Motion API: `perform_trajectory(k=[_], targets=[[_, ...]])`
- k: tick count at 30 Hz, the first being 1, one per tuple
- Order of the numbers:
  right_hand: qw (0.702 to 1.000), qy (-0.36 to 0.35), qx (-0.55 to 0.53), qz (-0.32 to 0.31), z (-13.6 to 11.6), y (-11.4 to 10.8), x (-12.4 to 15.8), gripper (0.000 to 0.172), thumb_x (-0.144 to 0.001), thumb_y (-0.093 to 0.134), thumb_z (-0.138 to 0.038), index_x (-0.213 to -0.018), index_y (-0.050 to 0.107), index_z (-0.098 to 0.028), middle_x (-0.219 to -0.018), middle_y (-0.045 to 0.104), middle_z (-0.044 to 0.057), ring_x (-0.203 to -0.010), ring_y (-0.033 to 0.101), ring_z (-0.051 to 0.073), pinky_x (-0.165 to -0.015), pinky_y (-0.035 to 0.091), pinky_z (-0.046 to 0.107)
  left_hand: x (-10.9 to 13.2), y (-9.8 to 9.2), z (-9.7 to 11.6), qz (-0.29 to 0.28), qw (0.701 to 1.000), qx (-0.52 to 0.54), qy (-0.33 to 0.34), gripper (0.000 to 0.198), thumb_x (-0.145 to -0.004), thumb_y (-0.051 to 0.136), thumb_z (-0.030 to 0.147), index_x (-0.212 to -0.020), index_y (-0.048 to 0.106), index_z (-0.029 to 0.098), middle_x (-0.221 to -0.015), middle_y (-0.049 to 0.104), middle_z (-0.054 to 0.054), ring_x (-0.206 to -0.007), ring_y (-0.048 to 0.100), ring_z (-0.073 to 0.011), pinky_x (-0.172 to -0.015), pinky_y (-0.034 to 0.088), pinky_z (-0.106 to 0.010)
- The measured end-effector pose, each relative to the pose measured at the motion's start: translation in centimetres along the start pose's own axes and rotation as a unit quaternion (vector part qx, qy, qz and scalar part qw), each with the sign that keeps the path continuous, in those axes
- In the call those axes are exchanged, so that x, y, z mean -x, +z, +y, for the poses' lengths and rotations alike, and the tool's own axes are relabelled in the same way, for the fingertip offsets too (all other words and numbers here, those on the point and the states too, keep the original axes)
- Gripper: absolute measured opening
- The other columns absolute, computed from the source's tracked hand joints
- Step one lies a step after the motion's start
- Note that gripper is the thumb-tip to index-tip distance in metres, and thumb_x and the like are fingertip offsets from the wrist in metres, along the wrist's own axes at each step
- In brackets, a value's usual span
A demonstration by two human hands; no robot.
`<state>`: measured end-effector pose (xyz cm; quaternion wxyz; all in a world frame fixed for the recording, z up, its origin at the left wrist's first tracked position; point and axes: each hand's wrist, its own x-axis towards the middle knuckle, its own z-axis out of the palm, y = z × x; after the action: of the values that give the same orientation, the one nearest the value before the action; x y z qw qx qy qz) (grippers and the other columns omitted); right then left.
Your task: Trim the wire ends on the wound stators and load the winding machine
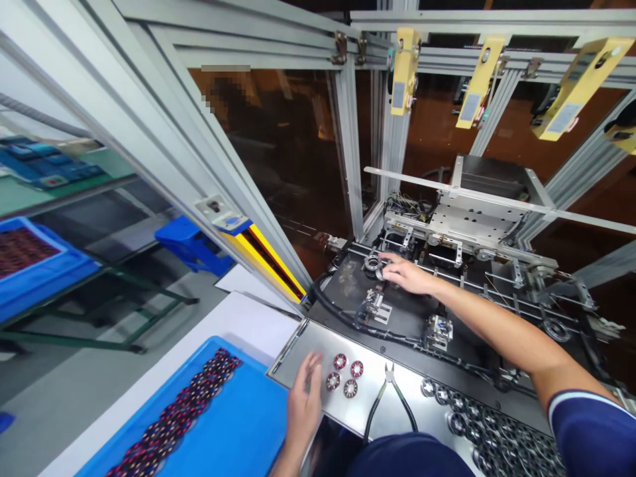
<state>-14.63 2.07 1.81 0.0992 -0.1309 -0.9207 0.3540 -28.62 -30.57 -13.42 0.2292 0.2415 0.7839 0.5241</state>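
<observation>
Head view: the left hand point(305, 392), fingers loosely apart, is held beside four red-and-dark wound cores point(356, 369) on a metal plate point(322, 338). At the black machine bed point(342, 281), a shiny silvery ring point(380, 273) is touched by the right hand point(408, 275); whether gripped cannot be told.

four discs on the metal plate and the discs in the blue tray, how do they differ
The four discs lie spaced apart; the tray discs crowd together. The four discs form a loose square; the tray discs form a long band. Both sets show red and dark parts.
</observation>
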Motion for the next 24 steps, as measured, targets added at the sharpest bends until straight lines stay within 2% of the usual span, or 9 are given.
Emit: perform_trajectory(k=[1, 3, 5, 10, 16, 21, 24], targets=[[1.000, 0.010, 0.016, 0.003, 1.7, 0.0, -2.0, 0.022, -0.100, 0.060, -0.031, -0.107, 0.070, -0.013, -0.146, 0.054, 0.015, -0.140, 0.047, 0.031, -0.115, 0.040, 0.055, 0.0, 0.4, -1.3, 0.014, 1.000, -0.008, -0.003, 0.064, -0.091, 0.050, 0.066, -0.133, 0.057, 0.018, -0.128, 0.072, -0.019, -0.122, 0.067, -0.0346, -0.106, 0.050, -0.051], [0.999, 0.028, 0.045, 0.004, 4.4, 0.5, -5.2, 0.029, -0.098, 0.064, -0.034, -0.121, 0.065, -0.016, -0.140, 0.058, 0.011, -0.130, 0.055, 0.029, -0.108, 0.047, 0.055, 0.2, 1.1, -3.0, 0.034, 0.999, -0.020, -0.003, 0.061, -0.094, 0.046, 0.062, -0.137, 0.052, 0.019, -0.133, 0.068, -0.020, -0.127, 0.064, -0.0337, -0.109, 0.048, -0.050], [0.997, 0.041, 0.070, 0.002, 6.5, 1.2, -7.3, 0.035, -0.098, 0.065, -0.035, -0.128, 0.061, -0.018, -0.138, 0.059, 0.011, -0.123, 0.059, 0.028, -0.104, 0.050, 0.053, 0.7, 1.8, -3.9, 0.049, 0.998, -0.032, 0.004, 0.058, -0.096, 0.045, 0.058, -0.140, 0.048, 0.020, -0.138, 0.065, -0.020, -0.132, 0.060, -0.0329, -0.111, 0.046, -0.050], [0.992, 0.052, 0.110, -0.021, 9.5, 2.7, -9.1, 0.036, -0.098, 0.064, -0.035, -0.129, 0.060, -0.018, -0.139, 0.058, 0.011, -0.122, 0.060, 0.028, -0.102, 0.052, 0.052, 0.8, 2.6, -5.1, 0.053, 0.997, -0.046, 0.025, 0.056, -0.098, 0.043, 0.053, -0.142, 0.042, 0.018, -0.141, 0.061, -0.023, -0.133, 0.059, -0.0328, -0.111, 0.046, -0.050], [0.987, 0.054, 0.144, -0.048, 10.5, 3.1, -9.2, 0.034, -0.098, 0.064, -0.034, -0.128, 0.061, -0.018, -0.136, 0.059, 0.011, -0.119, 0.062, 0.027, -0.099, 0.054, 0.050, 0.6, 2.6, -5.7, 0.048, 0.997, -0.059, 0.031, 0.053, -0.097, 0.048, 0.048, -0.142, 0.044, 0.019, -0.141, 0.062, -0.022, -0.133, 0.059, -0.0337, -0.111, 0.045, -0.052], [0.982, 0.067, 0.166, -0.066, 10.1, 3.2, -9.6, 0.033, -0.098, 0.064, -0.034, -0.127, 0.062, -0.018, -0.134, 0.061, 0.011, -0.116, 0.063, 0.026, -0.098, 0.055, 0.049, 0.6, 2.6, -6.0, 0.049, 0.996, -0.061, 0.040, 0.051, -0.098, 0.047, 0.045, -0.141, 0.046, 0.018, -0.142, 0.062, -0.020, -0.134, 0.058, -0.0304, -0.112, 0.045, -0.048], [0.977, 0.084, 0.183, -0.069, 9.6, 3.4, -9.9, 0.033, -0.098, 0.064, -0.035, -0.127, 0.062, -0.017, -0.133, 0.061, 0.011, -0.116, 0.063, 0.026, -0.098, 0.055, 0.048, 0.5, 2.8, -6.4, 0.070, 0.995, -0.062, 0.045, 0.052, -0.097, 0.046, 0.048, -0.139, 0.048, 0.018, -0.139, 0.065, -0.019, -0.131, 0.061, -0.0297, -0.109, 0.048, -0.046]])
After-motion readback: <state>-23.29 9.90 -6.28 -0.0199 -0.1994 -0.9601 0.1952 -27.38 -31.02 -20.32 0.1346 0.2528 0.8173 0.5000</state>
